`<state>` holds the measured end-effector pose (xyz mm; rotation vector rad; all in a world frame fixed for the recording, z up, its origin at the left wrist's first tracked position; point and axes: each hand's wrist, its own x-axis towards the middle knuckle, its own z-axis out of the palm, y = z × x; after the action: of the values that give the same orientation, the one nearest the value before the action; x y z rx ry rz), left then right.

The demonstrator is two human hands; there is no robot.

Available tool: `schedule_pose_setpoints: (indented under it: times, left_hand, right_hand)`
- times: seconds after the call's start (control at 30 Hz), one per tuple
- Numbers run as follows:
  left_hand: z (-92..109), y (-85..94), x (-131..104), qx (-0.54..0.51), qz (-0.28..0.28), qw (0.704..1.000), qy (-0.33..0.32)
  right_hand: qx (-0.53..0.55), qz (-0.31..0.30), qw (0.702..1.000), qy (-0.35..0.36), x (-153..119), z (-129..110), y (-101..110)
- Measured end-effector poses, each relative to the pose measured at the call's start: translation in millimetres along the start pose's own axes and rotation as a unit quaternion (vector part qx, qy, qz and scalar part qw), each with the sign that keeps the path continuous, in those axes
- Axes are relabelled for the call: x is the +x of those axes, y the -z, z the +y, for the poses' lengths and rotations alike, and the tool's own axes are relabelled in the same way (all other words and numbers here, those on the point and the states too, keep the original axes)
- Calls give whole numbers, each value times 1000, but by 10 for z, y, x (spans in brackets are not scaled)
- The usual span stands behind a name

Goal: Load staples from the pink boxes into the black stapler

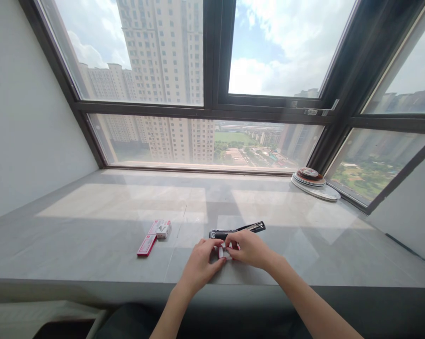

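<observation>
My left hand grips a small white box with a pinkish-red edge between thumb and fingers, just above the grey sill. At the box's right side, the fingertips of my right hand are pinched together. Whatever they hold is too small and covered to make out. Right behind both hands lies a black stapler, its top swung up to the right so that the metal inside shows. Neither hand appears to hold the stapler.
Left of my hands are a red and white flat box and a small white box beside another pink-white one. A stack of round plates or mats sits in the far right corner by the window frame. The sill's front edge runs below my hands.
</observation>
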<state>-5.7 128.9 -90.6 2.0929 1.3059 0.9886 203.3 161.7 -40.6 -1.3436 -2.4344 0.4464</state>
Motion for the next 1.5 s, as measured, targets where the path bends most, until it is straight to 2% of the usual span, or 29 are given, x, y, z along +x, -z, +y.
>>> schedule_pose_setpoints:
  times: [0.17, 0.33, 0.5, 0.57, 0.67, 0.7, 0.77, 0.87, 0.93, 1.03, 1.17, 1.37, 1.5]
  left_hand:
    - [-33, 13, 4, 3, 14, 1000, -14]
    - [38, -76, 46, 27, 38, 998, 48]
    - [168, -225, 27, 8, 34, 998, 47]
    - [129, -182, 49, 14, 55, 996, 62]
    - [-28, -22, 170, 81, 109, 987, 85]
    - [-85, 33, 221, 103, 108, 985, 83]
    - [-178, 111, 303, 127, 69, 987, 69]
    - [-239, 128, 319, 122, 16, 991, 54]
    - [-243, 101, 273, 113, 16, 992, 57]
    - [-236, 71, 208, 103, 24, 992, 63]
    - [-237, 85, 207, 95, 19, 993, 74]
    - [-241, 103, 224, 91, 11, 992, 82]
    - [-245, 103, 218, 89, 15, 992, 83]
  right_hand:
    - [101, 80, 990, -61, -370, 352, 52]
    - [153, 63, 982, -90, -516, 388, -56]
    - [147, 60, 984, -83, -457, 233, -98]
    - [133, 54, 987, -77, -426, 185, -82]
    - [102, 41, 991, -72, -351, 125, -66]
    - [93, 39, 993, -67, -312, 106, -66]
    - [83, 41, 994, -50, -207, 74, -70]
    - [77, 63, 995, -24, -11, 62, -76]
    - [76, 74, 994, -13, 109, 79, -78]
    - [78, 56, 995, 15, 221, 115, -84]
    - [85, 40, 995, 31, 250, 130, -101]
    - [71, 48, 996, 20, 219, 133, -142]
    - [31, 93, 994, -40, 152, 109, -149]
